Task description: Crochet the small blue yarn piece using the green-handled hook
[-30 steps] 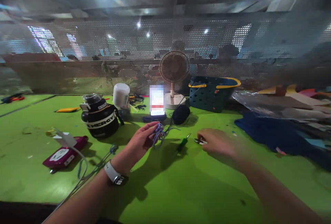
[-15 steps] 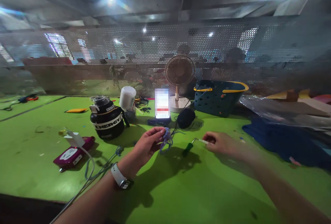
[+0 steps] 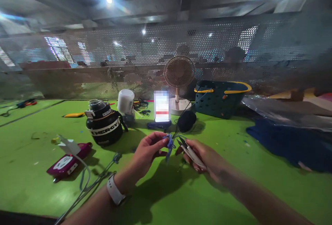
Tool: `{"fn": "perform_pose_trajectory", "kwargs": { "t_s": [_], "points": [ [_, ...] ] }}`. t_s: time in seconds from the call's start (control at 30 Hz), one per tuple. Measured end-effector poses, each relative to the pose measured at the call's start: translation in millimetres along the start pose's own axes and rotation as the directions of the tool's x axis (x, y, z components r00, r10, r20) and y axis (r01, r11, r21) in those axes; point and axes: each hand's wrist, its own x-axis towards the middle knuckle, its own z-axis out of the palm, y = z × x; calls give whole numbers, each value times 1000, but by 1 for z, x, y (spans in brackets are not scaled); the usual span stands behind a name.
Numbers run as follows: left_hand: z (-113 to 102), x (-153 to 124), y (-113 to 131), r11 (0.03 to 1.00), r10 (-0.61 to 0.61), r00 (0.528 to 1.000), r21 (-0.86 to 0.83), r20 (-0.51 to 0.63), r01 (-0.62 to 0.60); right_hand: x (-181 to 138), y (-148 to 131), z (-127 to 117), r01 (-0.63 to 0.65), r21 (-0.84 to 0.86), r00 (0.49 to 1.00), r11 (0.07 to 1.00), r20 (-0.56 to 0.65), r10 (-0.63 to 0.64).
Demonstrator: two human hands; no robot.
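Between the thumb and fingers of my left hand [image 3: 153, 147] is a small piece of blue-purple crochet [image 3: 169, 142] with loose strands hanging from it. My right hand [image 3: 203, 155] is closed around white-handled thread snips [image 3: 192, 155]. Their dark blades stand apart and point up-left, close to the right side of the crochet piece. A strand of yarn [image 3: 180, 136] runs from the piece toward the blades; whether they touch it I cannot tell. The green-handled hook seen earlier is not visible.
A lit phone [image 3: 162, 106] stands ahead, with a dark yarn ball [image 3: 186, 121] and a fan [image 3: 179, 71] near it. On the left are a black flask [image 3: 103, 128], a purple power strip [image 3: 68, 162] and cables. A dark basket [image 3: 220, 100] and blue cloth [image 3: 282, 145] lie right.
My right hand has lifted the snips from the table and moved left, bringing the blades beside the crochet piece. My left hand keeps its pinch on the piece, slightly lower in view.
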Motion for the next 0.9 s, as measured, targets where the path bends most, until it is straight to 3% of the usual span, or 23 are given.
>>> {"fn": "perform_pose_trajectory", "kwargs": {
  "t_s": [0.4, 0.9],
  "points": [
    [2, -2, -10, 986, 13, 998, 167, 58, -23, -6, -1, 10, -32, -25, 996, 999, -79, 30],
    [4, -6, -7, 983, -16, 998, 184, 61, 4, -7, 6, 8, 293, -290, 947, 911, -41, -318]
  ]
}}
